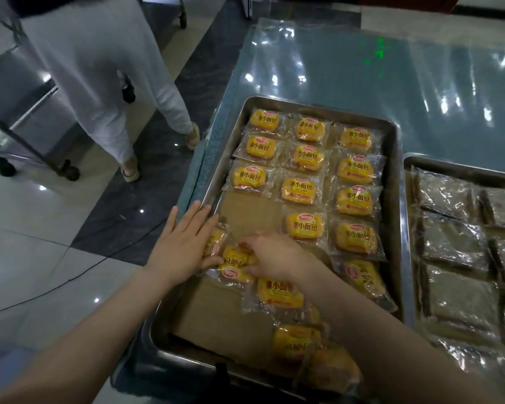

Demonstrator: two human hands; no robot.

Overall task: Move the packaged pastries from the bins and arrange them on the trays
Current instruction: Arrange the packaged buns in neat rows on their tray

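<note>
A steel tray lined with brown paper holds several yellow packaged pastries in rows. My right hand pinches one upside-down yellow pastry pack at the tray's left side. My left hand lies flat with straight fingers over the tray's left rim, its thumb touching that pack and its fingers over another pack. More packs lie loose at the tray's near end. Bare paper shows in the left column.
A second tray at the right holds several dark pastries in clear wrap. The table beyond is covered in shiny plastic film. A person in white trousers stands on the tiled floor at left, beside a wheeled cart.
</note>
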